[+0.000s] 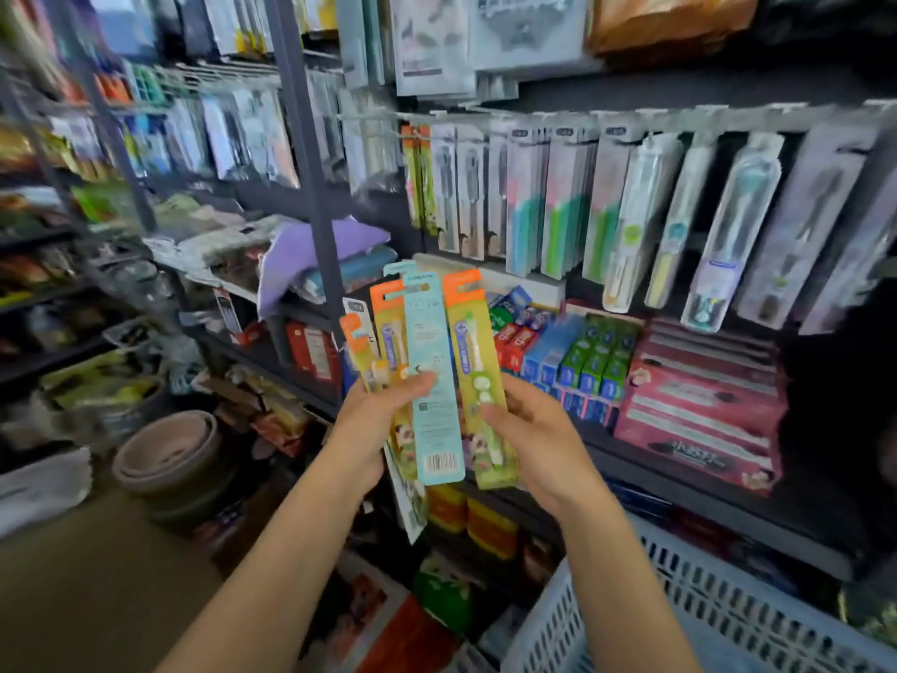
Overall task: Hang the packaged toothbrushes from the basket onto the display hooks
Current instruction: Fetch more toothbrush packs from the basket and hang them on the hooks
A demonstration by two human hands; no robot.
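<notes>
A rack [631, 196] of hung toothbrushes is seen above a shelf [704, 483]. A basket [718, 609] sits at lower right. A fan of packs [434, 381] is gripped by the left hand [373, 429]; the green pack [478, 376] is pinched by the right hand [529, 444].

dark shelf [718, 497], toothpaste boxes [592, 352], pink packs [704, 405], seemingly stacked

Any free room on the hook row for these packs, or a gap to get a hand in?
Hook row is packed edge to edge. The only visible opening is the dark gap below the hanging packs, right of the pink boxes. Toothpaste shelf is full. Both the left hand and right hand hold toothbrush packs.
</notes>
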